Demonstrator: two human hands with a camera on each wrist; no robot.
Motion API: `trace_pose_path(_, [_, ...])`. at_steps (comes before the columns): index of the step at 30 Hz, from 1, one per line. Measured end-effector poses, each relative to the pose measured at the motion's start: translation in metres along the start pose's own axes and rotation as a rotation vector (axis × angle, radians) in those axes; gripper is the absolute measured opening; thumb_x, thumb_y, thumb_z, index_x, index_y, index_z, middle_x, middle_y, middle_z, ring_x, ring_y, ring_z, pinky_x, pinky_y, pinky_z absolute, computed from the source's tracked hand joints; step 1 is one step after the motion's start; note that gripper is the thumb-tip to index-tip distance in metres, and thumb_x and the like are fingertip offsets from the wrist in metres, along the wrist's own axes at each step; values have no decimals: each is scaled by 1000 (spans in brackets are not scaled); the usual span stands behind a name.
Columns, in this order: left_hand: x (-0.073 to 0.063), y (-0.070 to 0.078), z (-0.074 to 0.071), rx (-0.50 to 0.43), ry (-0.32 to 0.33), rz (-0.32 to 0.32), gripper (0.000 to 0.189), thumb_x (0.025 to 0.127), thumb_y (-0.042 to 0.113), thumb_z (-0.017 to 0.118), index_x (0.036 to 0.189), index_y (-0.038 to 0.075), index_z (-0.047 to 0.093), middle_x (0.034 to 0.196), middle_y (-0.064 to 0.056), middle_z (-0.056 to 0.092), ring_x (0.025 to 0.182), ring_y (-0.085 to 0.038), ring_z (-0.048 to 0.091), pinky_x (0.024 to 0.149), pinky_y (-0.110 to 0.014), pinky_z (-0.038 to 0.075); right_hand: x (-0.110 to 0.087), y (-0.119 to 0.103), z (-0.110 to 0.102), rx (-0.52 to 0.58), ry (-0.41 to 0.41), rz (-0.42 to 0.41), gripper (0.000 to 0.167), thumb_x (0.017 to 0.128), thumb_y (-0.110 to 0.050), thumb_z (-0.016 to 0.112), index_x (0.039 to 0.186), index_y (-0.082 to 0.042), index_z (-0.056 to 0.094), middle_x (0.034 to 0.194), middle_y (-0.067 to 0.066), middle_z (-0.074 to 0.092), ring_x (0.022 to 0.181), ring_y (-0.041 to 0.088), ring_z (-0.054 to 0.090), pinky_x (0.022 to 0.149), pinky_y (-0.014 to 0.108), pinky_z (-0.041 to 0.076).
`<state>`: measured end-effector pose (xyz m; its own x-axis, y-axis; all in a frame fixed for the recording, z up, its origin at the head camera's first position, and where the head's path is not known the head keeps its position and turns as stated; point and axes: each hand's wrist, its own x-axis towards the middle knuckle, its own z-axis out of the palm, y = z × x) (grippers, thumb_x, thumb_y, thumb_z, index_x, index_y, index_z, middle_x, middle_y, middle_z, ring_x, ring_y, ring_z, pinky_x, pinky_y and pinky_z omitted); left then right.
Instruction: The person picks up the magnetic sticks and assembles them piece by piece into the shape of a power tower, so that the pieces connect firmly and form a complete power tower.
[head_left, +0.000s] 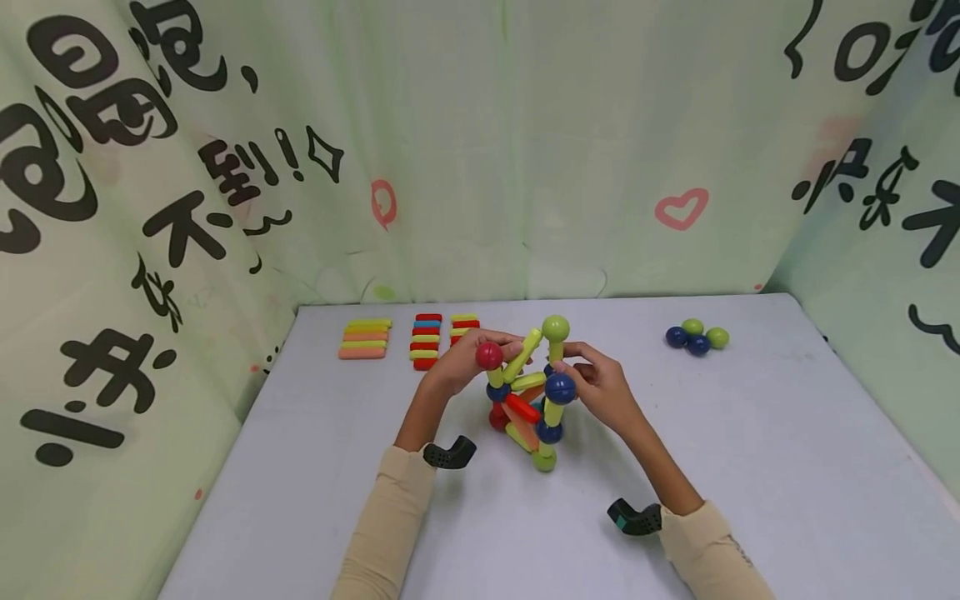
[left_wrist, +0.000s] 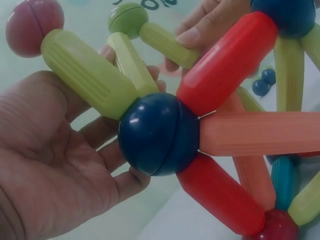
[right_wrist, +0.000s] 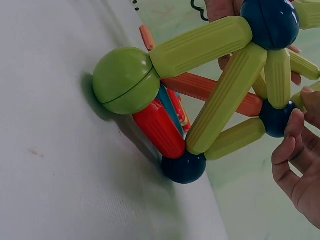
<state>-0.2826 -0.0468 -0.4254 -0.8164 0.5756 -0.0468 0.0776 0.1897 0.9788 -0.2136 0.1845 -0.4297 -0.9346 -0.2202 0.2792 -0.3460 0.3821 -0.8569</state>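
A frame of magnetic rods and balls (head_left: 522,407) stands on the table between the hands, its green bottom ball (right_wrist: 125,80) on the tabletop. My left hand (head_left: 459,364) is behind the red top ball (head_left: 489,356); its fingers pinch a slanted yellow-green rod (left_wrist: 132,62) that runs from a blue ball (left_wrist: 159,134) towards the green top ball (head_left: 556,327). On the other side, my right hand (head_left: 602,385) grips the upright yellow-green rod (left_wrist: 170,45) below that green ball. Its fingertips meet the blue ball (right_wrist: 276,119) at the rod's lower end.
Yellow and orange rods (head_left: 364,339) lie in a row at the back left, beside a row of red, yellow and blue rods (head_left: 426,340). More rods (head_left: 465,321) lie partly behind the left hand. Loose blue and green balls (head_left: 697,337) sit at the back right. A printed curtain (head_left: 585,150) encloses the table.
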Motion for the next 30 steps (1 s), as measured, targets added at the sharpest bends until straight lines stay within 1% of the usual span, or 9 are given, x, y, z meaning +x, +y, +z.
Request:
trace_pose_path(4, [0,1,0,32,-19,1,35,99,32,56,122,10,68,111,-9,70,110,-21,59,93,-39,51,-2,-10,-2,1,0,-16,28,97,-4,56,123,6,58,114,26,63,83,6,70,65,20,55])
trace_pose_path(8, [2,1,0,67,-36,13,35,99,32,55,121,9,69,110,-9,69,109,-21,58,90,-37,51,1,7,-2,17,-4,-26,29,98,-7,58,125,3,58,116,24,64,86,10,71,67,19,55])
trace_pose_path(11, [1,-3,-3,37,-1,3,34,100,31,54,124,10,66,112,-11,68,107,-22,61,88,-35,52,4,23,-4,58,-78,-18,33,98,-10,58,129,1,55,122,23,62,84,11,71,68,22,57])
trace_pose_path(13, [-2,-6,-6,20,65,-12,33,100,30,55,124,11,65,114,-11,67,104,-20,62,87,-34,54,6,29,-7,104,-160,-12,35,97,-7,57,131,2,53,126,25,59,82,11,69,65,27,57])
trace_pose_path(16, [-8,-12,-16,47,204,-43,31,98,30,58,121,10,65,111,-12,68,98,-21,63,88,-42,54,5,37,-13,159,-263,13,36,97,-5,56,131,2,52,130,26,56,84,12,67,65,32,58])
trace_pose_path(21, [-26,-23,-47,289,487,-136,25,97,27,60,113,9,65,103,-12,68,95,-25,63,86,-43,53,-2,43,-26,166,-336,20,36,96,-6,59,129,4,52,127,27,57,89,11,66,68,33,57])
trace_pose_path(24, [-42,-32,-75,498,642,-187,18,96,16,60,107,4,67,104,-17,68,97,-31,63,83,-40,54,-6,46,-32,150,-376,7,40,92,-6,64,129,3,51,125,26,57,92,10,66,73,29,57])
trace_pose_path(27, [-60,-46,-101,673,745,-291,19,93,10,61,108,1,67,112,-26,61,106,-41,56,87,-50,49,-9,46,-34,103,-396,-4,42,88,-7,71,125,0,52,122,22,58,94,12,66,77,28,56])
trace_pose_path(30, [-75,-61,-119,773,754,-418,24,93,10,60,116,3,66,121,-29,51,114,-46,47,91,-56,45,-14,42,-32,39,-377,0,41,85,-12,76,118,-3,53,117,16,60,97,15,66,77,28,56])
